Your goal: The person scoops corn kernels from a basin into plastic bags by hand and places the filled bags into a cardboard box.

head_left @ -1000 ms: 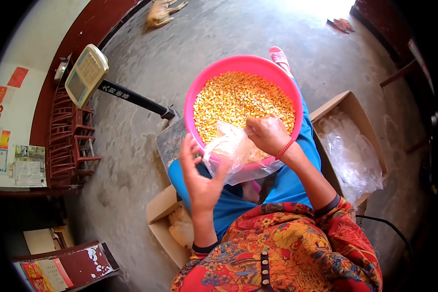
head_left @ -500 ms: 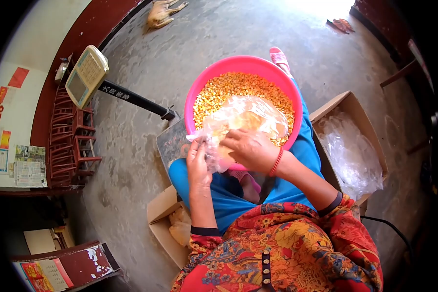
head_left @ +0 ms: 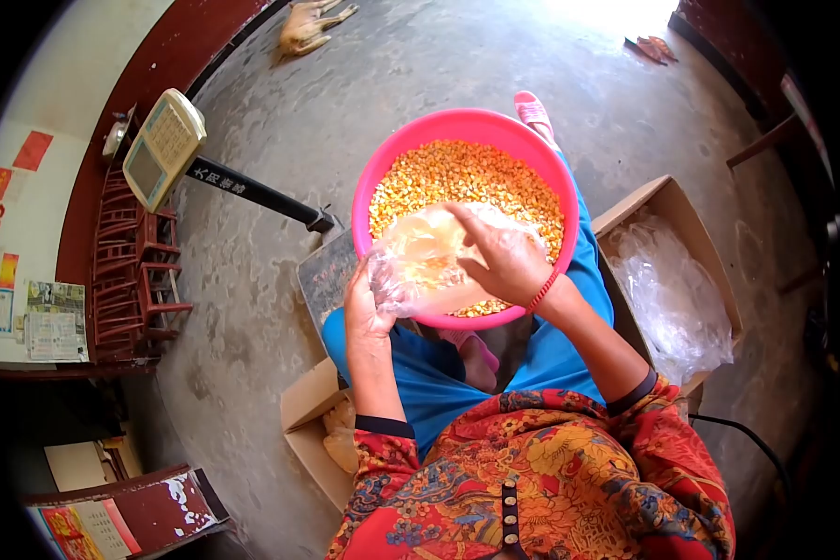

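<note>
A pink basin [head_left: 368, 177] holds loose yellow corn kernels [head_left: 467, 173] between my knees. Over its near part spreads a clear plastic bag [head_left: 420, 247], through which the kernels show. My left hand [head_left: 369, 303] is closed on the gathered edge of the bag at the basin's left rim. My right hand [head_left: 509, 261], with a red bracelet at the wrist, lies over the right part of the bag, its fingers apart and nothing gripped.
An open cardboard box [head_left: 667, 196] with clear plastic bags [head_left: 672, 299] stands at the right. Another box [head_left: 313, 401] is at lower left. A scale display [head_left: 163, 149] on a black post rises at left. A dog [head_left: 305, 28] lies on the floor; red stools [head_left: 159, 271] stand by the wall.
The bag has spread out over the corn. My left hand, open at first, has closed on its edge. My right hand has let go of the bag and opened its fingers.
</note>
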Demonstrator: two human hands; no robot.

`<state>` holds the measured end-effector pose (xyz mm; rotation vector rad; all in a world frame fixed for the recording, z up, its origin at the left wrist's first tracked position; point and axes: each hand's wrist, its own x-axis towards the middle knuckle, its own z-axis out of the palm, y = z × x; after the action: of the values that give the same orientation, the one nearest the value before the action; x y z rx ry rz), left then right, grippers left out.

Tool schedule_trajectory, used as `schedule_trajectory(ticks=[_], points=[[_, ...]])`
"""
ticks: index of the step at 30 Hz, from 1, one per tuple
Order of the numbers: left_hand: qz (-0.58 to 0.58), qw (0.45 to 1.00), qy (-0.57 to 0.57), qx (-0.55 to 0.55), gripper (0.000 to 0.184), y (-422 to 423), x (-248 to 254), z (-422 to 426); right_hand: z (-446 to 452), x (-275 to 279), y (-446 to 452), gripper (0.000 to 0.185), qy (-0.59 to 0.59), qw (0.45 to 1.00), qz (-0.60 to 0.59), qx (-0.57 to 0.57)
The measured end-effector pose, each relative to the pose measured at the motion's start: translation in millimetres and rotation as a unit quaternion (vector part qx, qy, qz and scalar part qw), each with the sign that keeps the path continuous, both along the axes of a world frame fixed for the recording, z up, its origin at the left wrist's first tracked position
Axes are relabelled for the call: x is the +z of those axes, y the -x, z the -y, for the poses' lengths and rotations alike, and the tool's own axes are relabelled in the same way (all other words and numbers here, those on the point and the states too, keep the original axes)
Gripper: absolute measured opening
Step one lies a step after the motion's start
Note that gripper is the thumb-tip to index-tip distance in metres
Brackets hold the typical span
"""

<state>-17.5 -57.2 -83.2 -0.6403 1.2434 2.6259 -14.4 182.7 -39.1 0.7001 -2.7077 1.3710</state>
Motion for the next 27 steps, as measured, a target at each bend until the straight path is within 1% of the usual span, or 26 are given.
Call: schedule_trajectory(ticks=[1, 2, 3, 5, 6, 7, 9, 10, 11, 12, 13, 14, 15, 16, 19, 20, 21, 22, 23, 24, 25, 27], points=[[0.015, 1.0, 0.013, 0.01, 0.023, 1, 2, -2, -1, 0, 3, 0.057, 0.008, 0.998, -0.037, -0.053], [0.035, 0.999, -0.014, 0.007, 0.025, 3, 5, -2, -4, 3, 7, 0.051, -0.095, 0.991, 0.075, -0.051], [0.033, 0.999, -0.014, 0.006, 0.025, 4, 5, -4, -6, -20, 13, 0.035, -0.159, 0.985, 0.025, -0.068], [0.019, 1.0, 0.01, -0.013, 0.022, 6, 7, -7, -12, -25, 14, 0.021, -0.21, 0.973, 0.087, -0.027], [-0.019, 0.995, 0.09, -0.038, 0.017, 6, 1, -5, -12, -19, 10, 0.019, -0.133, 0.988, 0.072, -0.019], [-0.02, 0.995, 0.09, -0.041, 0.017, 7, -6, -4, -12, -13, 6, 0.017, -0.056, 0.997, 0.058, -0.009], [-0.058, 0.974, 0.209, -0.06, 0.019, 11, -22, -2, -6, -1, 8, 0.02, -0.032, 0.998, 0.059, -0.003], [-0.083, 0.969, 0.228, -0.052, 0.017, 15, -29, -2, -3, 2, 12, 0.024, -0.022, 0.998, -0.055, -0.018], [-0.084, 0.968, 0.228, -0.053, 0.017, 16, -35, 0, -1, 3, 16, 0.027, -0.012, 0.985, -0.168, -0.032], [-0.099, 0.966, 0.234, -0.045, 0.016, 17, -36, -2, 1, -5, 22, 0.034, -0.07, 0.98, -0.187, -0.017], [-0.114, 0.964, 0.239, -0.036, 0.017, 17, -37, -3, 3, -19, 27, 0.034, -0.07, 0.98, -0.187, -0.018], [-0.116, 0.963, 0.239, -0.037, 0.017, 19, -38, -4, 4, -36, 32, 0.034, -0.124, 0.98, -0.154, -0.01], [-0.118, 0.965, 0.233, -0.003, 0.017, 21, -40, -4, 5, -55, 37, 0.034, -0.178, 0.977, -0.12, -0.002], [-0.12, 0.966, 0.228, 0.033, 0.018, 22, -42, -3, 4, -76, 43, 0.034, -0.187, 0.977, -0.106, 0.007], [-0.132, 0.969, 0.2, 0.054, 0.02, 29, -47, 0, 2, -99, 49, 0.033, -0.198, 0.972, -0.128, 0.005], [-0.132, 0.969, 0.201, 0.055, 0.02, 30, -49, 1, 1, -105, 52, 0.031, -0.186, 0.975, -0.123, 0.005], [-0.129, 0.964, 0.227, 0.045, 0.02, 29, -50, 0, 0, -99, 52, 0.031, -0.185, 0.975, -0.122, 0.007], [-0.127, 0.958, 0.253, 0.035, 0.02, 29, -50, -2, -4, -86, 52, 0.029, -0.139, 0.986, -0.087, 0.015], [-0.127, 0.958, 0.254, 0.036, 0.02, 29, -50, -4, -7, -79, 55, 0.028, -0.094, 0.994, -0.052, 0.022], [-0.136, 0.955, 0.26, 0.044, 0.021, 27, -47, -8, -9, -79, 63, 0.027, -0.018, 0.997, -0.077, 0.015], [-0.145, 0.952, 0.266, 0.052, 0.021, 26, -47, -11, -9, -82, 76, 0.022, 0.02, 0.996, -0.091, 0.011], [-0.144, 0.953, 0.262, 0.058, 0.021, 23, -49, -13, -17, -80, 103, 0.021, 0.027, 0.999, -0.041, 0.0]])
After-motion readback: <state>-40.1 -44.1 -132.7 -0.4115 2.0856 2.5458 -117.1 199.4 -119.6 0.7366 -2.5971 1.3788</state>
